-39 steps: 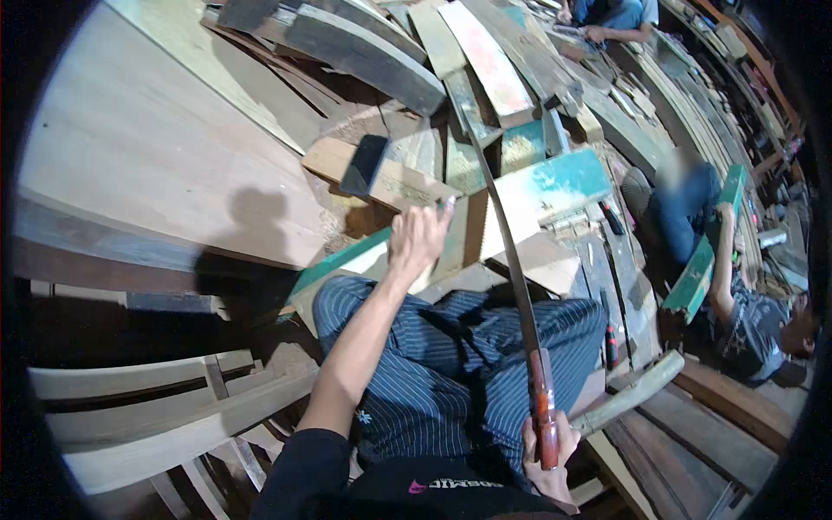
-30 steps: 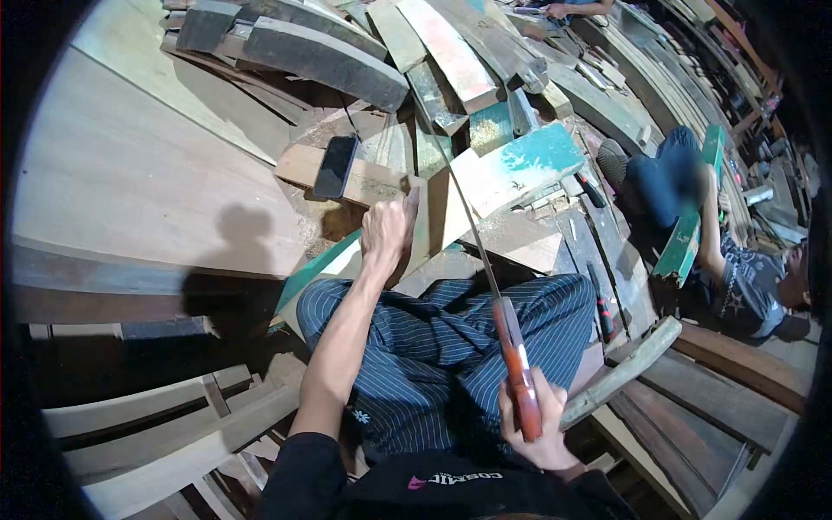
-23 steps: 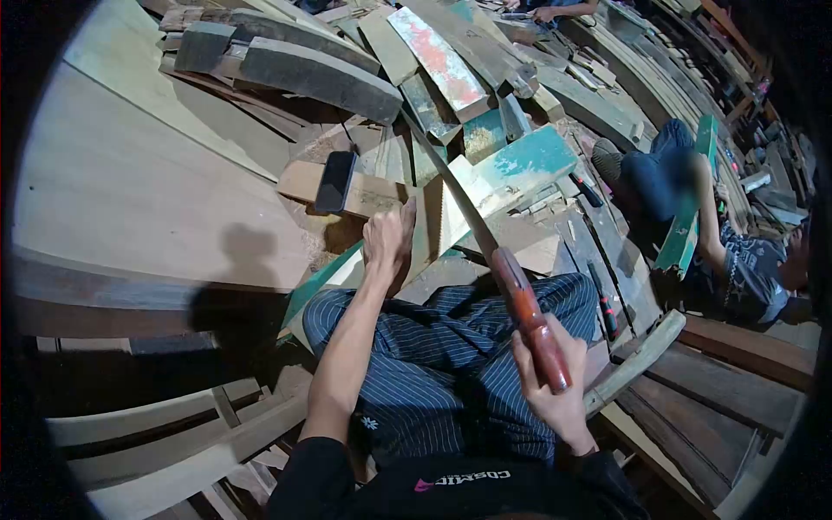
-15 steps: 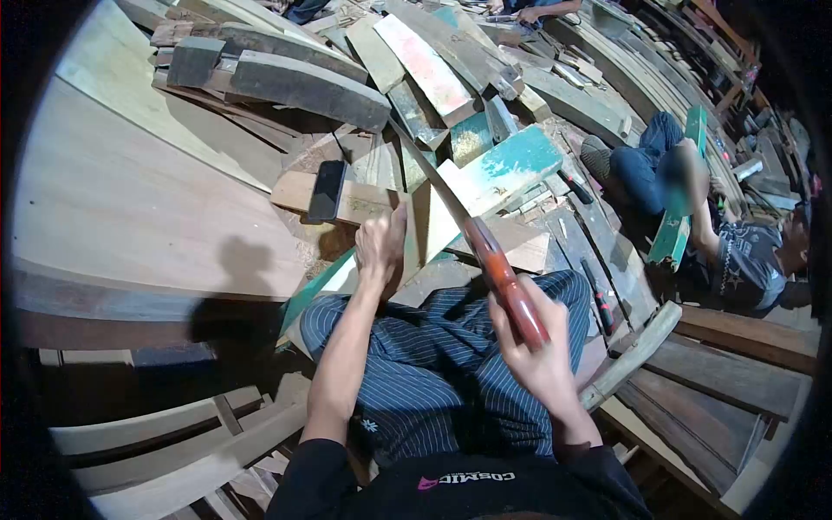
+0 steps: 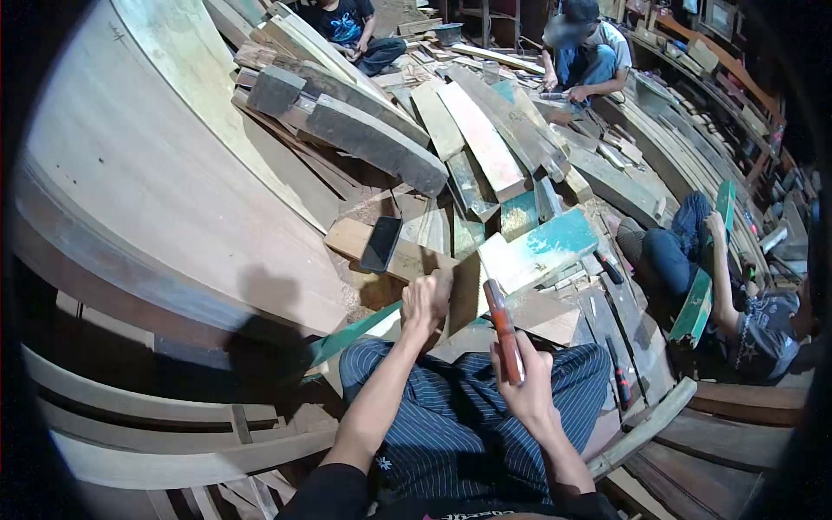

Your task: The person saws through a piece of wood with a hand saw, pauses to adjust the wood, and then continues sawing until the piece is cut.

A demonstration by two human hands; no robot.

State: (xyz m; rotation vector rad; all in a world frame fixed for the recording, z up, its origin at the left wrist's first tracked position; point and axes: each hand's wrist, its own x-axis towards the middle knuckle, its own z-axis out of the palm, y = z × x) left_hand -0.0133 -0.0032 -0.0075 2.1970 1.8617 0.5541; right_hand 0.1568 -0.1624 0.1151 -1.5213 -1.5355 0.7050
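Note:
My left hand (image 5: 423,308) is closed on the edge of a short wooden block (image 5: 465,293), which stands tilted in front of my lap. My right hand (image 5: 527,381) grips the red-brown handle of a long-bladed knife (image 5: 504,340). The knife points up and away from me just right of the block, its blade foreshortened and hard to make out. Behind the block lies a board with worn green paint (image 5: 544,247). A black phone (image 5: 381,243) rests on a light piece of wood (image 5: 419,260) beyond my left hand.
Large pale panels (image 5: 173,191) lie at left. Stacked timber offcuts (image 5: 377,143) fill the far middle. A red-and-black tool (image 5: 619,374) lies right of my knee. One person (image 5: 763,321) sits close at right with a green plank (image 5: 696,308); two others sit farther back.
My view has tilted up, bringing the two far people into sight. The knife has swung more upright, and its blade now looks shorter. My left hand keeps hold of the wooden block.

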